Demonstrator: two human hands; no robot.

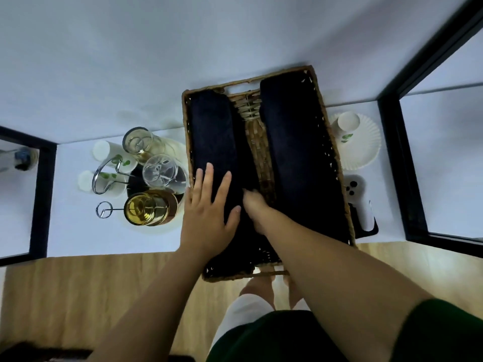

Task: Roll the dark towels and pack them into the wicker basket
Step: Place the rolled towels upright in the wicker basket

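- Left hand (209, 205) lies flat with fingers spread and straight, pressing on the near end of the left towel (213, 131).
- Right hand (254, 205) is pushed down beside that towel's inner edge. Its fingers are blurred and partly hidden, so whether it grips cannot be told.
- Both rolled dark towels lie lengthwise in the wicker basket (333, 142); the right towel (300, 152) sits against the right wall, with bare weave showing between the two.
- The basket rests on a white shelf (104, 231), and its near end appears to overhang the front edge.
- Risk: pressing hard there could tip the basket forward.
- Risk: a sideways shove could knock the glasses (154, 207) just beside its left wall.
- Risk: tugging the edge could loosen the roll.
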